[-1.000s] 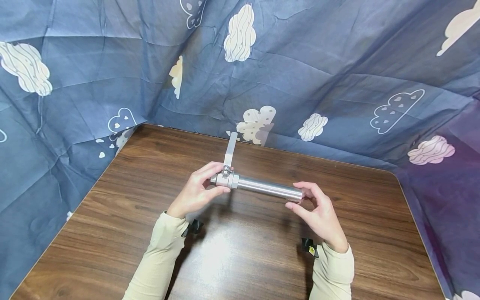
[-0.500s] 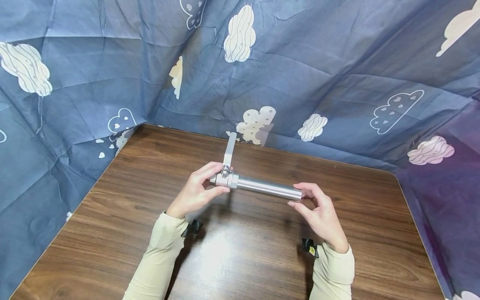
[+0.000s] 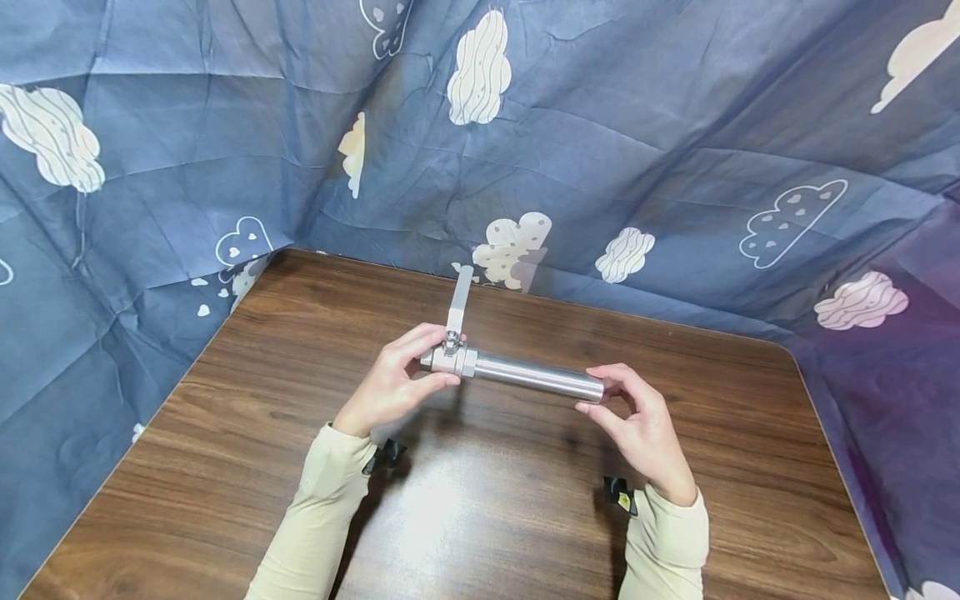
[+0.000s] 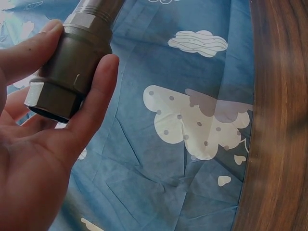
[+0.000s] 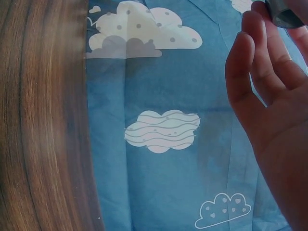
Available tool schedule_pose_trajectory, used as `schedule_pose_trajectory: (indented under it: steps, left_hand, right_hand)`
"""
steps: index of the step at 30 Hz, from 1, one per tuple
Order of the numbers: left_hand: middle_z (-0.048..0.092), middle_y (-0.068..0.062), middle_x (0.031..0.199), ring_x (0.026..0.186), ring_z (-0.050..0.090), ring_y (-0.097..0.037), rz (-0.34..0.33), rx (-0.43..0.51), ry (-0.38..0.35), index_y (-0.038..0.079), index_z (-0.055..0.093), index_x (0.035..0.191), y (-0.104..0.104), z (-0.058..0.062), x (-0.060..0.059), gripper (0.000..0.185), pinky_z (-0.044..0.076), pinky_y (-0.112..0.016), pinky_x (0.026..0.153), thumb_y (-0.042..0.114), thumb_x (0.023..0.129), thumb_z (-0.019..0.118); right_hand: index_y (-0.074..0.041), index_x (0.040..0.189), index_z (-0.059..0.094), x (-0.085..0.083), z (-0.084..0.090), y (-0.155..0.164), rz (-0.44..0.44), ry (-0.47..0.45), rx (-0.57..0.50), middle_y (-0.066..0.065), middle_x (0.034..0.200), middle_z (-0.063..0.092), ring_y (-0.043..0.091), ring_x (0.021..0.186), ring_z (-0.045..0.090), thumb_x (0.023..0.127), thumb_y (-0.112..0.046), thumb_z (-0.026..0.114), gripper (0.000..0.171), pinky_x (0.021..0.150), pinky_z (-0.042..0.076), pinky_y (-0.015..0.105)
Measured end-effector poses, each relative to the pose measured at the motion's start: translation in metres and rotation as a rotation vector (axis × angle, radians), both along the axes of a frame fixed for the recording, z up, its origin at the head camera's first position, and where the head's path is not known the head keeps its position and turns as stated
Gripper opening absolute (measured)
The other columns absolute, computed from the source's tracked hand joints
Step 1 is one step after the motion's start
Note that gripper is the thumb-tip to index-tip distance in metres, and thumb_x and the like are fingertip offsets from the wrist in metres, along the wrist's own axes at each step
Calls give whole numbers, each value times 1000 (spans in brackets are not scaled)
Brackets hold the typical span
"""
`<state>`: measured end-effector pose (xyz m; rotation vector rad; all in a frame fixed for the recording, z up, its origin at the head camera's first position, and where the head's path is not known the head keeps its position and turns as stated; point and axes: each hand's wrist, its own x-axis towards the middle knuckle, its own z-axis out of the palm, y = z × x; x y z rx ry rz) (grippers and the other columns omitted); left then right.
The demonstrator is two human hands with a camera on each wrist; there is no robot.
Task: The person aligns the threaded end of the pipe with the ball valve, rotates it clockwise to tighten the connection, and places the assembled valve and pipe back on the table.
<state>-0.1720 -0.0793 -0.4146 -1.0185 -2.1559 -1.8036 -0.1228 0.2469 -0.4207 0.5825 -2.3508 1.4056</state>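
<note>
Left hand (image 3: 390,385): fingers wrapped round the ball valve (image 3: 448,358) body.
Right hand (image 3: 637,421): fingertips pinching the steel pipe (image 3: 536,376) end.
Progress: pipe seated in valve, held above the surface (image 3: 480,517); tightness unclear.

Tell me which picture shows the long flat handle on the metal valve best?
The head view. There the handle sticks up whole from the valve that the left hand grips. The left wrist view shows only the valve's body end between thumb and fingers, no handle. The right wrist view shows no handle either.
</note>
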Motion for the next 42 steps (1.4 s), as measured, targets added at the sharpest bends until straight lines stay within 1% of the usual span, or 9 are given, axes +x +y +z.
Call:
schedule_pose_trajectory:
  steps: [4,10,16,22,27,29,35,38,42]
  left_hand:
    - [61,-16,117,99,58,-8,5,1,-1,-6,61,121,0,1,0,46,56,-19,81,-2,78,76]
    - [60,-16,117,100,58,-9,9,-3,1,-6,61,121,-1,1,0,46,56,-20,82,-3,78,76]
    - [61,-15,118,101,58,-8,11,-7,-2,-4,61,121,-1,1,0,46,56,-19,83,-3,77,77]
    - [61,-15,118,101,58,-8,7,-3,7,-6,61,121,0,1,0,46,56,-19,82,-3,77,77]
    - [62,-16,119,102,59,-8,2,-2,11,-7,60,121,0,1,0,47,56,-20,82,-3,77,77]
    - [62,-16,119,102,59,-9,0,-2,10,-8,60,121,0,0,0,47,57,-21,83,-3,77,77]
    - [61,-16,119,103,59,-9,-10,9,1,-8,60,121,0,0,0,47,57,-22,83,-4,77,76]
    - [61,-18,119,103,59,-9,-11,8,4,-8,60,121,0,0,0,47,57,-22,84,-3,77,76]
    - [61,-18,119,103,59,-9,-7,5,6,-9,60,121,0,0,0,47,57,-21,84,-3,78,76]
  right_hand:
    - [-1,115,62,0,2,0,-8,-4,18,-1,95,62,4,81,56,70,14,78,50,70,50,14]
    - [-3,117,63,1,2,0,-21,-13,41,-4,97,63,1,83,57,72,10,78,49,73,49,10]
    - [-4,119,63,1,2,2,-22,-32,44,-6,94,63,0,83,57,76,9,75,47,72,49,9]
    - [-5,119,63,2,2,3,-23,-59,50,-7,92,62,0,83,57,80,7,73,43,71,49,11]
    - [-6,118,63,3,1,3,-28,-62,67,-8,89,63,0,83,58,82,6,71,39,71,49,11]
    - [-6,117,63,3,1,3,-22,-64,64,-9,90,63,-1,82,59,83,5,70,36,70,48,11]
    - [-5,114,63,3,1,3,-6,-86,43,-19,94,64,-2,83,59,85,6,67,31,70,48,11]
    - [-5,113,63,3,1,3,-7,-89,41,-20,97,63,-1,85,60,86,6,67,29,72,49,11]
    - [-6,114,64,3,1,3,-11,-84,44,-18,99,64,-1,87,59,86,5,66,30,75,49,11]
